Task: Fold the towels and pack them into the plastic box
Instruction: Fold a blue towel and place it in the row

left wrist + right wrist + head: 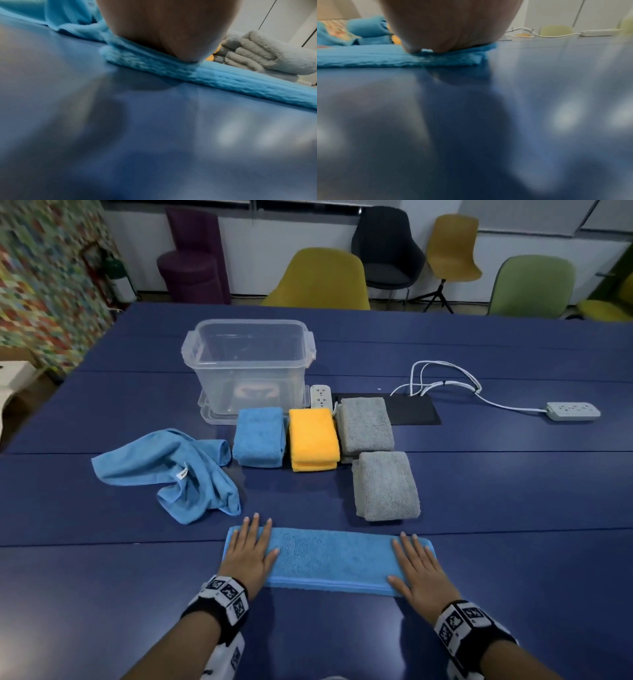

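Observation:
A blue towel [329, 559] folded into a long strip lies across the near table. My left hand [249, 553] presses flat on its left end and my right hand [419, 568] presses flat on its right end, fingers straight. The wrist views show each palm [164, 27] [450, 24] on the strip's edge [223, 79] [368, 58]. Behind lie a folded blue towel [259, 437], a folded yellow towel [313, 439] and two folded grey towels [364, 425] [385, 486]. A crumpled blue cloth [178, 470] lies at the left. The clear plastic box [247, 364] stands open behind them.
The box rests on its lid [219, 416]. A white power strip [321, 396] and a black mat [414, 409] sit behind the towels; a second power strip [573, 410] with white cables [445, 378] lies at the right. Chairs [318, 280] line the table's far edge.

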